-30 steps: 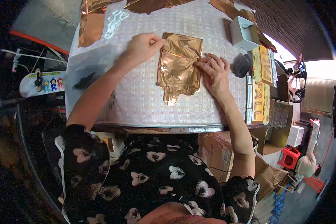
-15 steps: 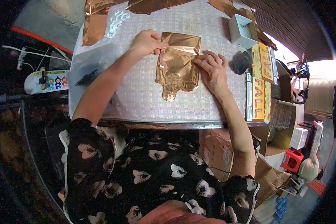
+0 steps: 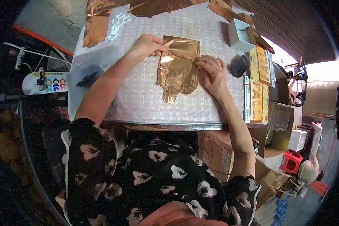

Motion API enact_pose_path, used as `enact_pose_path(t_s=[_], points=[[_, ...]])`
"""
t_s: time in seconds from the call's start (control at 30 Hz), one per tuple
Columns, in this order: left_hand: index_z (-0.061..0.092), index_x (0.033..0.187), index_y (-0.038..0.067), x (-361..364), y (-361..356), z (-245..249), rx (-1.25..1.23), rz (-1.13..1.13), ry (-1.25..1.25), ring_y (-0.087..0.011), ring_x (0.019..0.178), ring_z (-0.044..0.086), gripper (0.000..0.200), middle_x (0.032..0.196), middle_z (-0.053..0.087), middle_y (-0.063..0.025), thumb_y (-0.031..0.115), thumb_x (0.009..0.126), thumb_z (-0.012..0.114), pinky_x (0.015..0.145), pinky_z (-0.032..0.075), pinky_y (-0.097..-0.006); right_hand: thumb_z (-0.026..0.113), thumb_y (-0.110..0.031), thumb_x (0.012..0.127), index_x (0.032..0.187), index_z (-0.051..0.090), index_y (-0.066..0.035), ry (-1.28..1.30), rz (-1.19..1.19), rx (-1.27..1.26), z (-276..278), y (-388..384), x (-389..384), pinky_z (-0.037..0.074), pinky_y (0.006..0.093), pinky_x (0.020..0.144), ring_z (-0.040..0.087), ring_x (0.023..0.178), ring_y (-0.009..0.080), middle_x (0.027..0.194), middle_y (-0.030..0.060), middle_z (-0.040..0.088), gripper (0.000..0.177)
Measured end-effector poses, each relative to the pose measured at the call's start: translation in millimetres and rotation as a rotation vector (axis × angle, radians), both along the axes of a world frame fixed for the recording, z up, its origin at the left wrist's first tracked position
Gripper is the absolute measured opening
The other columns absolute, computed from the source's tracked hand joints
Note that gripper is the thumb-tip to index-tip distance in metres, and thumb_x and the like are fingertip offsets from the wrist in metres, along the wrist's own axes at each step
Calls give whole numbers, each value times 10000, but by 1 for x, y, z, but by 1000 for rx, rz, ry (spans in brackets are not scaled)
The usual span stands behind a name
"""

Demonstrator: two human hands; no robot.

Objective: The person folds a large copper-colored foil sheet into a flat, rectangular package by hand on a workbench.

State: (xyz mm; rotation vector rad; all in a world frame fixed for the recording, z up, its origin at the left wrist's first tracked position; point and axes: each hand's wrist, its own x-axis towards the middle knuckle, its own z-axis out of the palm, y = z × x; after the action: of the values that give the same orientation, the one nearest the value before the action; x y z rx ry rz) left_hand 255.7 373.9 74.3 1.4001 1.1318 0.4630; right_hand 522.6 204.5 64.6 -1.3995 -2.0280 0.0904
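A folded, shiny copper-coloured foil balloon (image 3: 179, 69) lies flat on the patterned tablecloth, its narrow end toward me. My left hand (image 3: 148, 46) pinches its upper left edge between thumb and fingers. On the opposite side, my right hand (image 3: 214, 71) has its thumb and index finger closed on the right edge, the other fingers curled above the cloth. A crosswise fold runs between the two hands, with the upper foil layer lying above it.
More copper foil pieces (image 3: 98, 30) lie along the far edge, near white looped ribbon (image 3: 118, 25). To the right are an open white box (image 3: 241, 35), a black object (image 3: 238, 66) and FALL packages (image 3: 257, 101). A clear plastic sheet (image 3: 88, 71) lies at left.
Both hands keep their places on the foil's edges. The foil between them looks smoother and flatter than before, and the whole view has shifted slightly.
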Motion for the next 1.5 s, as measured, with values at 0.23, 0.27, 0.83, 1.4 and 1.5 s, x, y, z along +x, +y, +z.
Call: enact_pose_path(t_s=[0.23,0.27,0.83,1.4,1.5], points=[[709,1120,-66,1,-5,5,-7,29,19,-87,616,594,428,818,713,-54,190,822,878,549,471,-243,532,-90,1027,1470,484,6,181,-80,-13,14,42,-43,340,459,1193,469,1386,438,1450,260,548,456],[707,1125,-65,1,-5,5,-14,31,16,-89,624,601,438,824,714,-55,196,819,881,558,481,-241,525,-210,1065,1539,372,26,21,-67,-20,7,53,-48,291,491,1223,386,1451,446,1551,290,422,551],[626,1387,6,-6,9,-6,-125,-41,-96,-54,627,582,654,826,715,-19,157,809,894,560,462,-194,489,-500,1054,1605,388,-179,-363,-212,-72,-23,60,-77,233,587,1205,333,1481,461,1627,253,340,645],[563,1471,78,-12,9,-3,-211,-73,-95,-51,716,638,706,969,745,-16,136,837,867,655,548,-195,436,-546,1060,1621,359,-338,-435,-207,-76,-25,61,-75,229,602,1205,328,1478,481,1642,255,318,603],[552,1480,77,-11,8,-4,-211,-69,-83,-56,733,646,713,978,747,-19,117,837,858,670,556,-200,442,-558,1054,1624,357,-295,-436,-217,-74,-25,61,-75,223,604,1208,319,1485,475,1646,252,309,634]])
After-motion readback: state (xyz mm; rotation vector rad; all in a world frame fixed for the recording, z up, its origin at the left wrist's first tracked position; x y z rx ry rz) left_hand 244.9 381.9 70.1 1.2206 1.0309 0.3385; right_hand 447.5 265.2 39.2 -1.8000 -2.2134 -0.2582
